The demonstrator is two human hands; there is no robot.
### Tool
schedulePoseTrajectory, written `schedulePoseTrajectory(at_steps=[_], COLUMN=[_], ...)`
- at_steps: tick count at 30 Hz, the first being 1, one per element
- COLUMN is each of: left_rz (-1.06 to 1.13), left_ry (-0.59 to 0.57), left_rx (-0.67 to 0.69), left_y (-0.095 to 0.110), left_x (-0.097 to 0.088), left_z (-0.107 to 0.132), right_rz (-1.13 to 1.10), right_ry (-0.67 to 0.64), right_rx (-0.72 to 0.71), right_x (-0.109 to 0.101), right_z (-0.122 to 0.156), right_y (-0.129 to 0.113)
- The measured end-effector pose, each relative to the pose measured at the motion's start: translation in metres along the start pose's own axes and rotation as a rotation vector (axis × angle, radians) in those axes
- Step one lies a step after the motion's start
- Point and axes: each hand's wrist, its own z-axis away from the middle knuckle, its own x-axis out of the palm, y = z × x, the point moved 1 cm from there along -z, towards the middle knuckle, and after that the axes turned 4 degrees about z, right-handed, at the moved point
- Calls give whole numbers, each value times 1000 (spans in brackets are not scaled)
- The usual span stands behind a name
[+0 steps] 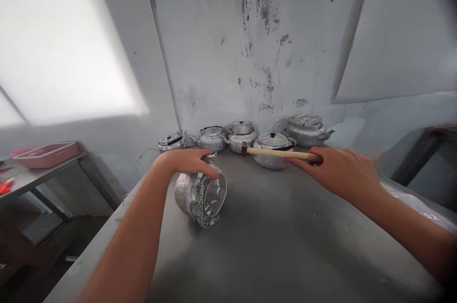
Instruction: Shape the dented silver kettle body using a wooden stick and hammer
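My left hand (193, 162) is closed on the top of a dented aluminium kettle (185, 192), at its spout or rim; the exact hold is partly hidden. The kettle lies tipped on its side on the table, its round opening facing right. A patterned green-and-white band runs around its shoulder. In my right hand (344, 172) is a hammer (276, 152) with a pale wooden handle. The hammer is raised level above the table, its small dark head pointing left, to the right of the kettle and apart from it.
Along the wall stand several aluminium kettles, among them a lidded kettle (271, 150) with a black knob and a larger kettle (307, 131) at the right. The grey metal table (264, 241) spreads before me. A pink basket (53, 156) sits on a side table at the left.
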Motion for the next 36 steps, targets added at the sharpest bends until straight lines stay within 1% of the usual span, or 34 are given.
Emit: schedulePoseTrajectory(at_steps=[3, 5, 7, 8, 9, 10, 12, 14, 15, 17, 20, 24, 25, 27, 29, 31, 33, 34, 36], left_rz=[119, 217, 291, 301, 276, 226, 46, -111, -163, -228, -251, -258, -255, -243, -226, -221, -228, -234, -241], left_ry=[-10, 43, 129, 194, 284, 405, 659, 870, 967, 1110, 1236, 1325, 1331, 1307, 1245, 1160, 1105, 1091, 1087], left_rx=[83, 149, 221, 266, 312, 350, 428, 500, 556, 659, 769, 827, 834, 822, 738, 593, 483, 456, 444], left_y=[7, 17, 30, 37, 43, 49, 56, 58, 57, 53, 48, 50, 51, 52, 51, 49, 47, 46, 46], left_x=[-7, -12, -14, -14, -12, -9, 0, 13, 19, 30, 38, 40, 40, 41, 42, 44, 45, 45, 46], left_z=[5, 9, 14, 15, 17, 17, 14, 8, 5, -1, -5, -2, -1, 1, 2, 3, 2, 2, 1], right_rz=[56, 101, 121, 123, 124, 124, 126, 127, 129, 134, 138, 134, 132, 123, 110, 105, 105, 107, 108], right_ry=[14, 3, -51, -82, -107, -123, -135, -135, -132, -131, -128, -116, -114, -108, -97, -84, -77, -75, -73], right_rx=[-34, -49, -49, -46, -40, -34, -30, -31, -28, -17, -8, -28, -32, -47, -77, -101, -110, -110, -119], right_x=[3, 6, 8, 9, 10, 11, 12, 14, 15, 18, 22, 24, 24, 23, 21, 20, 20, 21, 22], right_z=[-2, -3, -3, -4, -4, -4, -4, -5, -5, -6, -8, -9, -9, -8, -7, -6, -6, -6, -6], right_y=[2, 3, 3, 4, 4, 4, 6, 8, 10, 13, 18, 20, 20, 20, 20, 20, 21, 21, 22])
